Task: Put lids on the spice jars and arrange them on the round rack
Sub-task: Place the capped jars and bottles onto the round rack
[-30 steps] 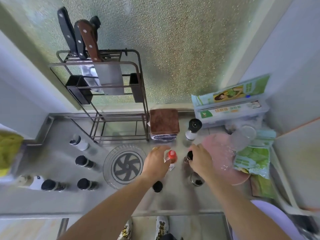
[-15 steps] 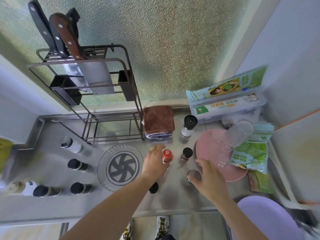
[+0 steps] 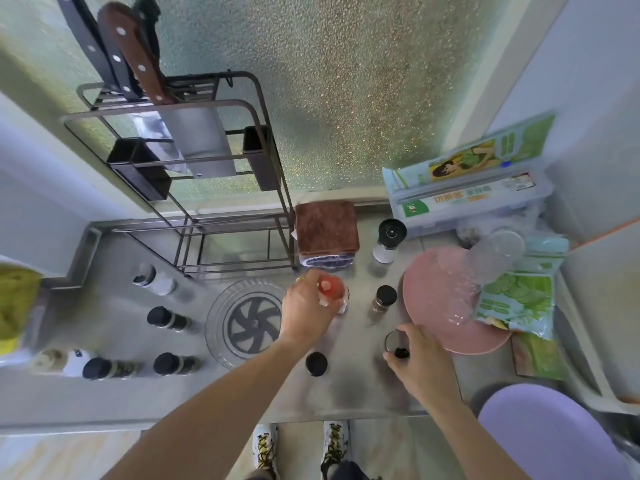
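On the steel counter (image 3: 114, 386), the left hand (image 3: 306, 311) wraps its fingers around a red-capped jar (image 3: 330, 289), which stands upright just right of the round rack (image 3: 247, 322). The rack — clear-rimmed with a dark pinwheel centre — sits in the middle of the counter and holds no jars.

The right hand (image 3: 420, 362) is nearer and to the right, its fingers curled on the rim of an open jar (image 3: 394, 341). Something small and dark sits under the thumb; whether it is a lid I cannot tell. A loose black lid (image 3: 316, 363) lies on the counter between the two forearms.

A black-lidded jar (image 3: 382, 299) stands between the red-capped one and the pink plate (image 3: 440, 310), apart from both hands. Farther back is a taller grinder (image 3: 388, 242), beside a folded brown cloth (image 3: 327, 226).

On the left side of the counter stand more jars with black lids — three in view (image 3: 166, 318) (image 3: 175, 363) (image 3: 104, 368) — plus a white bottle (image 3: 152, 280) nearer the wire knife rack (image 3: 194, 168).
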